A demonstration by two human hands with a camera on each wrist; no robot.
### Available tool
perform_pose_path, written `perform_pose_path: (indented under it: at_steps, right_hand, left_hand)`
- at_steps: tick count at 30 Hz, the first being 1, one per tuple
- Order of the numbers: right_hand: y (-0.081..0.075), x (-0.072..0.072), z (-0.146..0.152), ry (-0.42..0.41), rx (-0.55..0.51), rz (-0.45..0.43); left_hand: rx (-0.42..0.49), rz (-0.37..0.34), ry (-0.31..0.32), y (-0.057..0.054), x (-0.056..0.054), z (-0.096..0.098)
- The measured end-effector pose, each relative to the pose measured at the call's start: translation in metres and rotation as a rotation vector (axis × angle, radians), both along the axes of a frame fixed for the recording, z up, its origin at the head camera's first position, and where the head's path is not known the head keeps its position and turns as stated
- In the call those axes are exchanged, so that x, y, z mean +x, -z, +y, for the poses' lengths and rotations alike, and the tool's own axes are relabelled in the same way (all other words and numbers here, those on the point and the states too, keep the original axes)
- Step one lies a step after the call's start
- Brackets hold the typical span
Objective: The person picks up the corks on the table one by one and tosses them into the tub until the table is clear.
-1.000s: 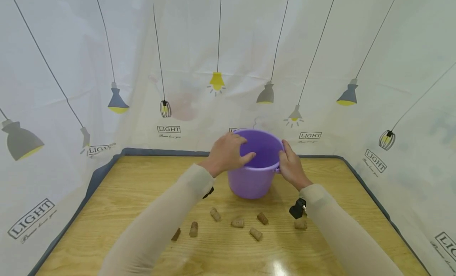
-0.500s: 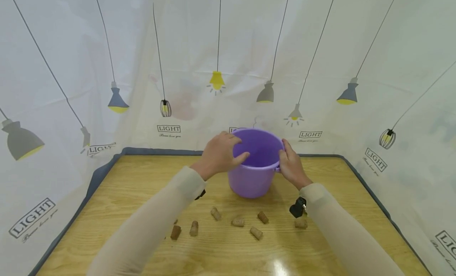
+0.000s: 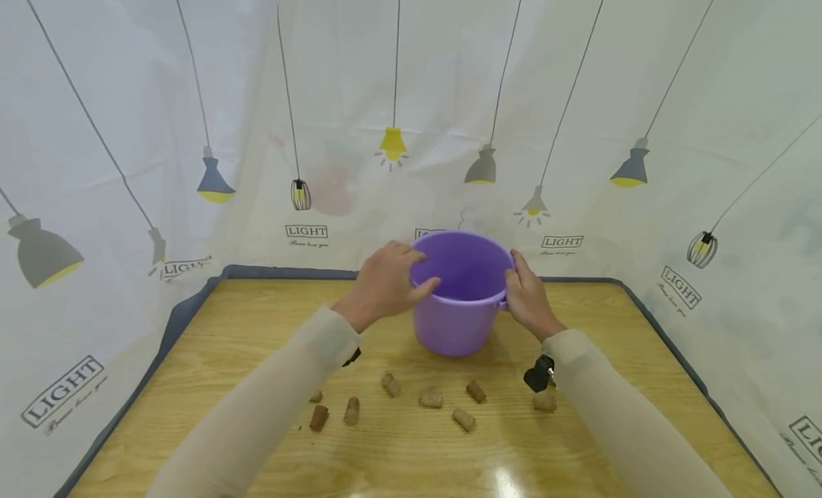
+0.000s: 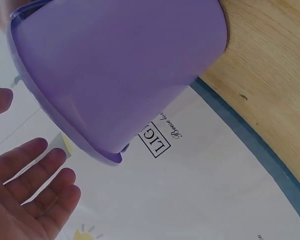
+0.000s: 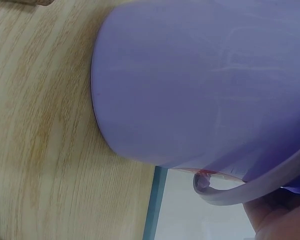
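Note:
A purple plastic bucket (image 3: 456, 330) stands upright on the wooden table in the head view, its mouth facing up and toward me. My right hand (image 3: 529, 298) grips its right rim, thumb on the near side; in the right wrist view, part of that hand (image 5: 285, 220) shows beside a curved purple handle (image 5: 230, 196). Over at the left rim is my left hand (image 3: 384, 284), fingers spread. The left wrist view has this hand (image 4: 35, 190) apart from the bucket, holding nothing. The bucket's bottom inside is hidden from view.
Several corks lie scattered in front of the bucket, among them a dark one (image 3: 319, 418), a pale one (image 3: 464, 419) and one by the right sleeve (image 3: 544, 402). A white lamp-printed sheet (image 3: 359, 184) encloses the table (image 3: 244, 341) behind and at both sides.
My left hand has drawn back leftward from over the bucket's mouth to its left rim. Corks once hidden by the left sleeve now show. The right hand keeps its grip; the bucket stays put.

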State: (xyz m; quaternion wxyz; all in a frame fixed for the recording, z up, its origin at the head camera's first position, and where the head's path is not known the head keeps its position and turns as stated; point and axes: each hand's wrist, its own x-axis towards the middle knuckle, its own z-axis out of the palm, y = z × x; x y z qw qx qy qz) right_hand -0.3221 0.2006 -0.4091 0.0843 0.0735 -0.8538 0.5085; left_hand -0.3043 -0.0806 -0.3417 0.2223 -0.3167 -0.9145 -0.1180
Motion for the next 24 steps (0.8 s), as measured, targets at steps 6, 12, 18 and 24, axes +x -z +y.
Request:
perform_pose_path:
  at_steps: [6, 12, 18, 24]
  right_hand:
    - [0.0, 0.0, 0.001, 0.0, 0.005, 0.004]
    - [0.0, 0.001, 0.001, 0.005, 0.003, 0.008]
    - [-0.001, 0.002, 0.0, 0.006, 0.005, -0.002]
    - [-0.001, 0.002, 0.0, 0.014, -0.003, 0.012]
  left_hand:
    - [0.025, 0.025, 0.0, 0.002, 0.004, -0.007]
    - [0.052, 0.056, 0.033, 0.001, 0.006, -0.013]
    - [0.045, 0.065, 0.031, 0.004, 0.01, -0.024]
    - [0.063, 0.071, 0.037, 0.009, 0.013, -0.035]
